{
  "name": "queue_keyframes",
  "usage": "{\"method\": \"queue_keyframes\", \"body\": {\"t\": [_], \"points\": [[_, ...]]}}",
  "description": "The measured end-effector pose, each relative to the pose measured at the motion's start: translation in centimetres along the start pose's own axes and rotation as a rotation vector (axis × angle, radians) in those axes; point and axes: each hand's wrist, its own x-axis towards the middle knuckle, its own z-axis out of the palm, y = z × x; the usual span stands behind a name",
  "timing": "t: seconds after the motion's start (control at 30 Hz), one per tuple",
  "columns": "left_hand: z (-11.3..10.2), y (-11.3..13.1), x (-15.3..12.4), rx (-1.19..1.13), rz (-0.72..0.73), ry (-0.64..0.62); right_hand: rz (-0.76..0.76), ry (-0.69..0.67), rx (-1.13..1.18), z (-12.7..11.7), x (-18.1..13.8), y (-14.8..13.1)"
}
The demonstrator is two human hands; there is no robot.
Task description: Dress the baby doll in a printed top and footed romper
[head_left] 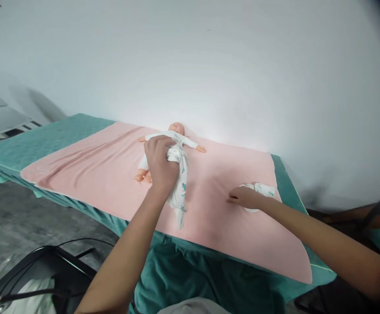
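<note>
A baby doll (177,127) in a white outfit lies on its back on the pink blanket (222,218), arms spread, head by the wall. Above its body, my left hand (160,161) is closed on a white printed baby garment (179,187), which hangs down toward the blanket's front edge. The hand and cloth hide part of the doll's trunk and legs. Over the right side of the blanket, my right hand (245,197) has its fingers curled together, with nothing visible in them. Partly beneath that hand and wrist lies a white cloth with green print (264,189).
Green bedding (69,133) covers the table under the blanket. A white wall (209,65) rises directly behind. A black chair (55,261) with a cable stands at lower left, and white furniture (0,115) at far left. Dark objects (379,218) stand at right.
</note>
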Motion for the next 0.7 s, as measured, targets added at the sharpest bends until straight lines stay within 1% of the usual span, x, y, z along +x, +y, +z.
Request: {"method": "queue_keyframes", "body": {"t": [0.07,0.17,0.27,0.33,0.37,0.4,0.47,0.5,0.57,0.63,0.67,0.7], "points": [[0.2,-0.1,0.1,0.025,0.058,-0.061,-0.002,-0.037,-0.057,1.0,-1.8,1.4],[0.9,-0.2,0.1,0.005,0.053,-0.23,0.047,-0.088,-0.099,1.9,-5.1,3.7],[1.7,-0.3,0.1,0.025,-0.035,-0.377,0.088,-0.099,-0.051,2.5,-8.7,5.7],[2.3,-0.2,0.1,0.05,-0.116,-0.458,0.106,-0.086,0.029,2.4,-10.4,6.2],[2.7,-0.1,0.2,0.065,-0.154,-0.498,0.117,-0.082,0.073,2.1,-10.9,6.0],[3.1,0.2,0.2,0.08,-0.182,-0.539,0.127,-0.075,0.12,1.6,-11.1,5.4],[4.0,1.3,0.4,0.105,-0.207,-0.622,0.14,-0.02,0.234,0.1,-10.6,3.0],[4.4,2.0,0.6,0.111,-0.206,-0.668,0.132,0.054,0.307,-0.9,-9.9,1.3],[5.1,3.6,0.9,0.119,-0.19,-0.767,0.12,0.282,0.462,-3.1,-7.9,-2.7],[5.6,5.2,1.5,0.11,-0.164,-0.858,0.042,0.498,0.581,-5.2,-5.4,-6.6],[5.6,5.9,1.8,0.099,-0.145,-0.888,0.006,0.568,0.588,-6.1,-4.2,-8.2],[5.6,6.3,2.2,0.09,-0.124,-0.902,0.015,0.612,0.56,-6.9,-3.1,-9.5]]}}
